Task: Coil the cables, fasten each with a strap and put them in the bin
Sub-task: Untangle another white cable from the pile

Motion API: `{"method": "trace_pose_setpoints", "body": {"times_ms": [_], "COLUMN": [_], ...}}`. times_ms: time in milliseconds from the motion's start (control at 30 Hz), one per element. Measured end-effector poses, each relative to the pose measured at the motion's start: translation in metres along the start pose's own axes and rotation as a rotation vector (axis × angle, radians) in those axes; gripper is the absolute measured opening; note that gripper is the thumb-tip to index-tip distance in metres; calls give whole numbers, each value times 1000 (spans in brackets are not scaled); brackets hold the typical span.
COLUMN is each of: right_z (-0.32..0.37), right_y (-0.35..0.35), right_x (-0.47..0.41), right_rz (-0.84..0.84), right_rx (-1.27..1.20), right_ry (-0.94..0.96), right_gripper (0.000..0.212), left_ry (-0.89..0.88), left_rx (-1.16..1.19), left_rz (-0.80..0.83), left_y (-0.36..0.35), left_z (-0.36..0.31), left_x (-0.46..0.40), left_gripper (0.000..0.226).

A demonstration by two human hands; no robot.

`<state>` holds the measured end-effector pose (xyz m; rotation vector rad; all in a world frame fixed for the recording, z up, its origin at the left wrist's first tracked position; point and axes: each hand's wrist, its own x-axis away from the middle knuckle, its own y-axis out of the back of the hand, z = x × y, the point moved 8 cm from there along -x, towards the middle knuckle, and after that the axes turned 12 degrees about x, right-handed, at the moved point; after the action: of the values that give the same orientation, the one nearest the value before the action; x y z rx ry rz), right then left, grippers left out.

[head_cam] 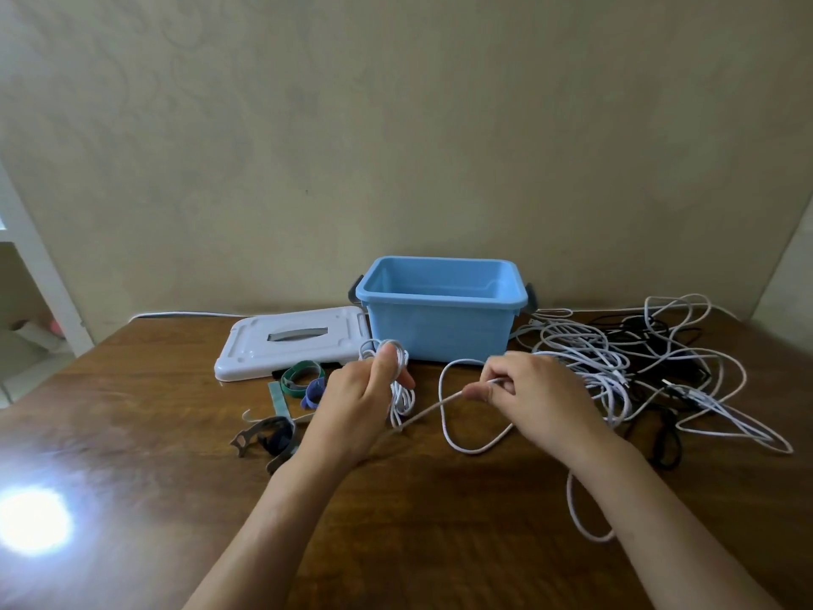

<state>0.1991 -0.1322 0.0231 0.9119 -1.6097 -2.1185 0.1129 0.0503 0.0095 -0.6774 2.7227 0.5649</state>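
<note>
Both forearms reach over the bench [132, 389]. Left hand [358, 400] grips a part-wound white cable coil [398, 389]; right hand [525, 391] fingers [479, 393] pinch its loose run. Blue bin [440, 319] looks empty; straps [294, 389] unused; tangled cables [638, 367] wait at right. Judged early: first cable only.

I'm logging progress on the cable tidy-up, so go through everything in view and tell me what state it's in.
Blue bin: open, upright, looks empty.
Lid: off, flat beside the bin.
White cable: partly coiled.
Left hand: grips the coil.
Right hand: pinches the loose run.
Cable pile: tangled, uncoiled.
Straps: loose on the table, unused.
</note>
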Motion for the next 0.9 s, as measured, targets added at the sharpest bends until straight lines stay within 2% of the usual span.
{"method": "trace_pose_setpoints", "body": {"times_ms": [67, 133, 233, 400, 500, 600, 733, 900], "right_z": [1, 4, 9, 8, -3, -21, -25, -19], "right_y": [0, -3, -1, 3, 9, 19, 17, 11], "right_x": [0, 0, 2, 6, 7, 7, 4, 1], "right_rz": [-6, -19, -112, -199, -227, -224, -185, -183], "right_rx": [-129, -226, -258, -169, -66, 0, -39, -153], "right_ry": [15, 20, 17, -24, -84, -176, -138, -85], "right_gripper": [17, 19, 19, 23, 39, 51, 37, 27], "left_ry": [0, -19, -54, -52, -38, -76, -86, -42], "left_rx": [-64, -84, -75, -151, -254, -317, -347, -323], "left_rz": [29, 41, 72, 150, 184, 126, 90, 107], "left_y": [-7, -13, -21, -31, -33, -27, -23, -21], "left_z": [1, 2, -1, -2, -1, -4, -4, -1], "left_x": [3, 6, 8, 11, 13, 10, 8, 8], "left_gripper": [63, 62, 62, 63, 59, 69, 79, 70]}}
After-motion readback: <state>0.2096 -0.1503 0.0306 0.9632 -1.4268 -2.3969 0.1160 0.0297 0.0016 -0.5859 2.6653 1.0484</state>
